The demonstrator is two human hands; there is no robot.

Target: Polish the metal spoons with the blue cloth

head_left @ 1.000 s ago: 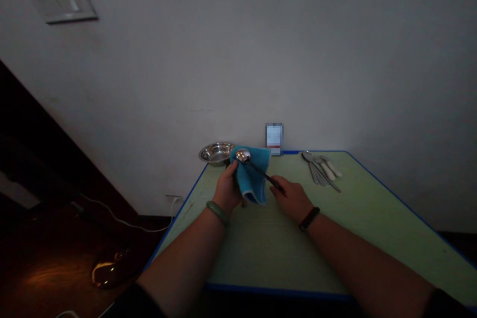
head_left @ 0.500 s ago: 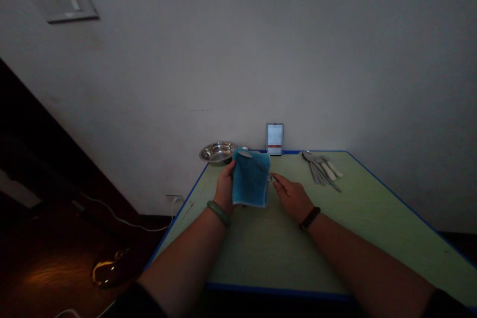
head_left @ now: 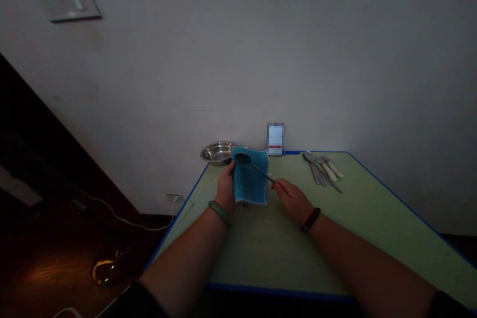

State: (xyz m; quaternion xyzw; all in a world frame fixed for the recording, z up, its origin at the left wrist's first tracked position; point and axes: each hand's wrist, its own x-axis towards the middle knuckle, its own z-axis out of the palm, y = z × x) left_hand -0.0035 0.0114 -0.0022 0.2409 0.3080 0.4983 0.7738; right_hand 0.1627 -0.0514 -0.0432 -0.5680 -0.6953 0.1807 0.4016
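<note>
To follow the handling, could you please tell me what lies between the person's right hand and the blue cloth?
The head view shows the thin handle of a metal spoon running from the right hand to the blue cloth.

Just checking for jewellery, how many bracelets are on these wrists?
2: a green bangle on the left wrist, and a dark band on the right wrist.
</note>
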